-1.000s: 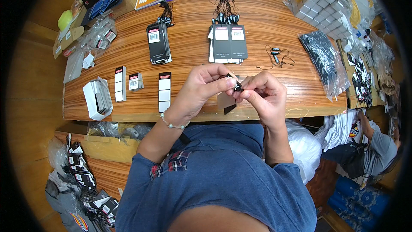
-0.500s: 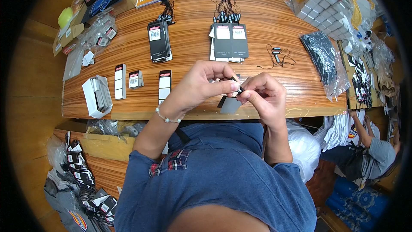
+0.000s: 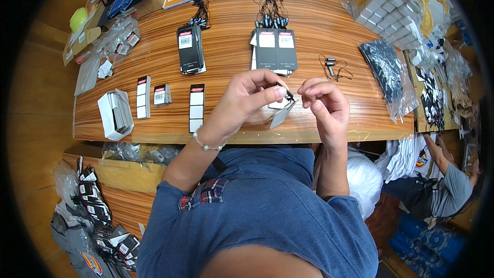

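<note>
My left hand (image 3: 256, 92) pinches a hang tag (image 3: 282, 115) at its upper end, between thumb and forefinger. A short black cord (image 3: 289, 93) shows at the fingertips, and the tag's pale lower part tilts down over the table. Just to the right, my right hand (image 3: 329, 107) is raised with loosely bent fingers, thumb apart from forefinger, and nothing visible in it. Beyond my hands lies a double pile of black hang tags (image 3: 278, 51) with bunched cords (image 3: 271, 13). A few loose black cords (image 3: 335, 68) lie to its right.
Another tag pile (image 3: 190, 49) stands farther left. Label strips (image 3: 196, 109) and a white box of cards (image 3: 114, 116) sit nearer the front. On the right are a bag of black cords (image 3: 383, 72) and wrapped small white boxes (image 3: 383, 7). A co-worker (image 3: 447, 180) sits at right.
My right hand has come away from the tag, moving right, and its fingers have loosened. The left hand still pinches the tag, which now hangs at a different tilt.
</note>
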`<state>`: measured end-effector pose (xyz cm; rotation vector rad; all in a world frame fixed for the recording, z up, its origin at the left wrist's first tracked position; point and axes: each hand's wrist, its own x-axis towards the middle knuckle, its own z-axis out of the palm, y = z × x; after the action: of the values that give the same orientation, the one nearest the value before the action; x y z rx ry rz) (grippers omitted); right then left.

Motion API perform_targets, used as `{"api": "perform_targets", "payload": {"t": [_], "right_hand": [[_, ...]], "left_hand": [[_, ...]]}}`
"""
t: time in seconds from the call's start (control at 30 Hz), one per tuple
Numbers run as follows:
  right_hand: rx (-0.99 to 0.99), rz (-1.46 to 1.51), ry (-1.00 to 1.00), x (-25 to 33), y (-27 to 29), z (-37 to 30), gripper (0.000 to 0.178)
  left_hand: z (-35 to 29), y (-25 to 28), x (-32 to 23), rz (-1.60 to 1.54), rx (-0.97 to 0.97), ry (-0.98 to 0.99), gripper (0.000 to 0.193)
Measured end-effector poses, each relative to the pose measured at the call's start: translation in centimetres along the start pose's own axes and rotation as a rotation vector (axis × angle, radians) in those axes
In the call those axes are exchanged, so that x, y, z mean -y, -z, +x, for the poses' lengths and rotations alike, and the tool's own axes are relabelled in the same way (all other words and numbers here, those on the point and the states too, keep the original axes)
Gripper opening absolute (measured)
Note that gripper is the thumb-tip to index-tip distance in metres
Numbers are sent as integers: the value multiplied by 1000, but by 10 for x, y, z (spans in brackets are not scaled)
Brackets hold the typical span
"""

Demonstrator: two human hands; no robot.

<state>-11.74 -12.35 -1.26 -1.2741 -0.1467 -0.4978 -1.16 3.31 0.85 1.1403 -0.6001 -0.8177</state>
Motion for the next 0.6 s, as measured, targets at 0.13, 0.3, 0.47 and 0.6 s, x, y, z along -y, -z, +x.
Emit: {"api": "perform_targets", "payload": {"t": [0.13, 0.3, 0.47, 0.6], "right_hand": [[-141, -111, -34, 4, 14, -5, 10], [-515, -159, 42, 19, 52, -16, 8], [-638, -289, 69, 32, 76, -45, 8], [-594, -417, -115, 23, 82, -65, 8]], "left_hand": [[20, -2, 4, 92, 7, 32, 14], [61, -31, 0, 378, 28, -155, 15], [58, -61, 23, 1148, 154, -596, 10], [36, -57, 86, 1277, 280, -472, 11]]}}
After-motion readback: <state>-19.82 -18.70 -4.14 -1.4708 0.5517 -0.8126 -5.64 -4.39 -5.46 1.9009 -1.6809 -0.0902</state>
